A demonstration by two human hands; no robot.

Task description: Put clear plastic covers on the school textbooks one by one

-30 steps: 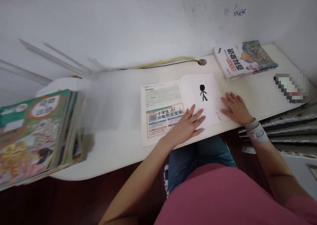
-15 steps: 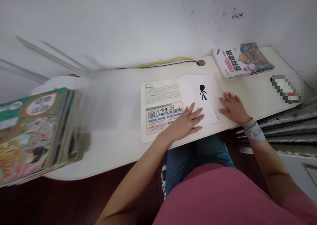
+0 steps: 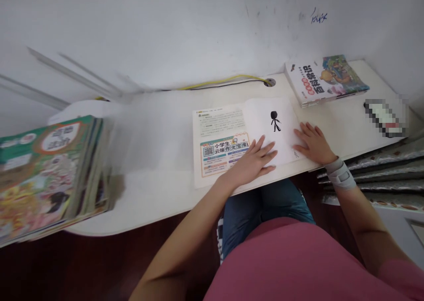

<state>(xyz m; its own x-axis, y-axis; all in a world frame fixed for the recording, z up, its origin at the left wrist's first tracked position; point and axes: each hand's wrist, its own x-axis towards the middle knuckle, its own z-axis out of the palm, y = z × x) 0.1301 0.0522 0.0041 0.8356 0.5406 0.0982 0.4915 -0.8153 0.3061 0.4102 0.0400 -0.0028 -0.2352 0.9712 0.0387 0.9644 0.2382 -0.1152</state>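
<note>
An open book (image 3: 220, 126) lies on the white desk in front of me. Its left page carries Chinese print and an orange-framed box; the right page is white with a black stick figure (image 3: 274, 120) and a small faint drawing near the lower right. Flat across the lower middle of the book rests my left hand (image 3: 255, 160), fingers spread. My right hand (image 3: 313, 142) lies with fingers apart on the right page's edge and the desk beside it, a grey band around that wrist. Neither hand grips anything.
A stack of books (image 3: 49, 173) stands at the left of the desk (image 3: 149, 190). Another book pile (image 3: 326, 81) sits at the back right, with a pixelated phone-like object (image 3: 386, 117) nearby. A yellow cable (image 3: 215, 82) runs along the wall to a hole. Patterned grey fabric hangs at right.
The view has shifted slightly, so the book and desk things appear a little further right. Both hands stay spread at the book, and the right one now covers part of the small drawing.
</note>
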